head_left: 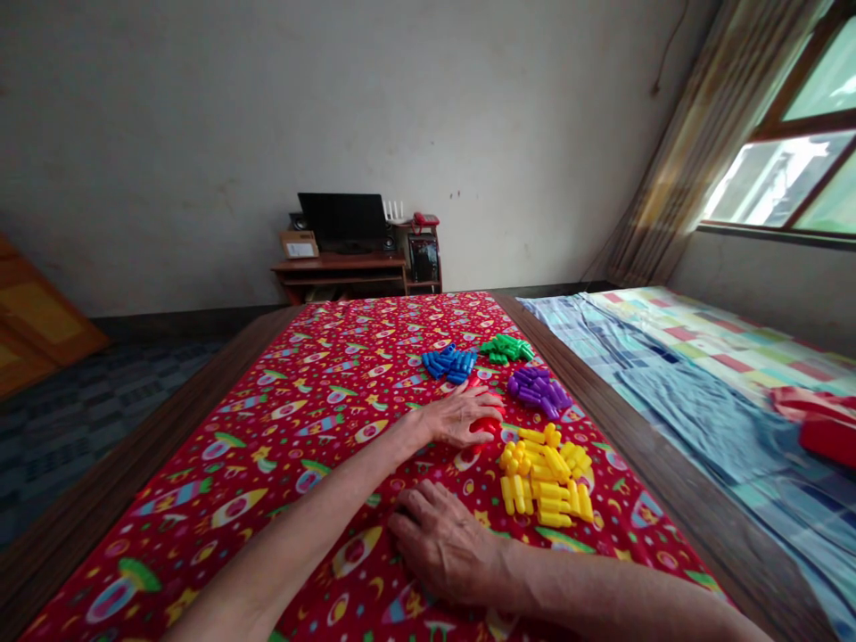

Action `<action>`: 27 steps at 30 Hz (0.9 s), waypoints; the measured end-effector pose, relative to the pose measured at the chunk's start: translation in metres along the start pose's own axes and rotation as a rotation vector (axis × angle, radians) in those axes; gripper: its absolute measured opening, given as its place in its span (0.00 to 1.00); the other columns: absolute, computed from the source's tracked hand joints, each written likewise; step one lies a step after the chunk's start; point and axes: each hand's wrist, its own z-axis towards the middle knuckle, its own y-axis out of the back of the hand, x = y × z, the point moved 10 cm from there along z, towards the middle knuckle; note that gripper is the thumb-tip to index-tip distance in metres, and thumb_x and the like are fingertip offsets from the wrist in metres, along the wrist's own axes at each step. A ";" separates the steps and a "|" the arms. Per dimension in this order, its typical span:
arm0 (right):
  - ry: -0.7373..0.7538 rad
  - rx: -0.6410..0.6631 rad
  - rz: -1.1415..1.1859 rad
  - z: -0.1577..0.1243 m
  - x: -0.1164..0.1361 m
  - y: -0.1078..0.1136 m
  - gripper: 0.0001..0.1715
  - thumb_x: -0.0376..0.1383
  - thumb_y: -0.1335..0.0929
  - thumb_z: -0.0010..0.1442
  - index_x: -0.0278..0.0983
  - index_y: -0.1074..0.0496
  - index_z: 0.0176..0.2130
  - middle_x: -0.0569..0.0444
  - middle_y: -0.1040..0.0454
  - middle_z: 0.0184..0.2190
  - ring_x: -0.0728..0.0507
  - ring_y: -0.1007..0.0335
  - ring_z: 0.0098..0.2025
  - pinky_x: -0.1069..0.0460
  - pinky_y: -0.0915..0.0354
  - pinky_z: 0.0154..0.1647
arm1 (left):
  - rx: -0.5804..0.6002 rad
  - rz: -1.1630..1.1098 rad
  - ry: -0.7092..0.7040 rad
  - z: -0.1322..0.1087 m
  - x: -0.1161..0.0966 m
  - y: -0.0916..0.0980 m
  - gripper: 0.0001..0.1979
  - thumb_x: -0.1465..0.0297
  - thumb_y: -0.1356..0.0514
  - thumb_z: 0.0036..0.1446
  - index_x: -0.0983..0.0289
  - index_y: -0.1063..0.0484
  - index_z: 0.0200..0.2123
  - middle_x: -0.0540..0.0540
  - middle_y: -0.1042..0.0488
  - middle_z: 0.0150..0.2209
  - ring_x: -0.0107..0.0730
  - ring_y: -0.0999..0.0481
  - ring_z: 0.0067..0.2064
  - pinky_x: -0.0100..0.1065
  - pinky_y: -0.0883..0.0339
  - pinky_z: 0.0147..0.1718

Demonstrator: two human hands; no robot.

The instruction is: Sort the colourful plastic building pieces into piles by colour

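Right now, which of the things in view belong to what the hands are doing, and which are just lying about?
In the job: left hand over red pieces; right hand flat on the rocket-print cloth; yellow pile, purple pile, blue pile, green pile.
Lying about: desk, monitor, checked sheet, curtain.

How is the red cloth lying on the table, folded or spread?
Spread flat: the red cloth covers the top of the table, leaving bare wood along both sides.
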 end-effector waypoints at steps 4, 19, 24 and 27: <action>0.009 0.016 -0.015 0.001 0.001 -0.001 0.05 0.32 0.37 0.65 0.36 0.33 0.41 0.48 0.30 0.39 0.43 0.40 0.39 0.48 0.38 0.42 | -0.081 -0.056 0.062 -0.009 0.005 0.021 0.19 0.62 0.44 0.65 0.55 0.31 0.57 0.56 0.34 0.63 0.50 0.41 0.66 0.56 0.49 0.64; 0.027 0.012 -0.021 0.001 0.000 -0.002 0.06 0.32 0.39 0.66 0.36 0.33 0.41 0.49 0.31 0.40 0.43 0.39 0.40 0.48 0.38 0.44 | -0.580 0.081 0.670 -0.241 0.037 0.073 0.17 0.68 0.53 0.62 0.61 0.23 0.40 0.56 0.22 0.37 0.36 0.22 0.39 0.33 0.27 0.41; 0.034 0.019 -0.020 0.001 0.001 0.000 0.06 0.32 0.39 0.67 0.36 0.33 0.40 0.49 0.31 0.39 0.43 0.39 0.39 0.48 0.38 0.43 | -0.619 0.067 0.954 -0.300 0.042 0.067 0.19 0.63 0.53 0.59 0.61 0.23 0.35 0.56 0.20 0.36 0.39 0.20 0.36 0.32 0.27 0.34; 0.034 0.005 -0.021 0.000 0.000 -0.001 0.06 0.32 0.39 0.67 0.36 0.33 0.40 0.49 0.31 0.39 0.43 0.39 0.39 0.48 0.38 0.43 | -0.584 0.077 0.968 -0.300 0.043 0.063 0.19 0.62 0.54 0.58 0.61 0.24 0.35 0.57 0.20 0.36 0.40 0.20 0.38 0.33 0.26 0.36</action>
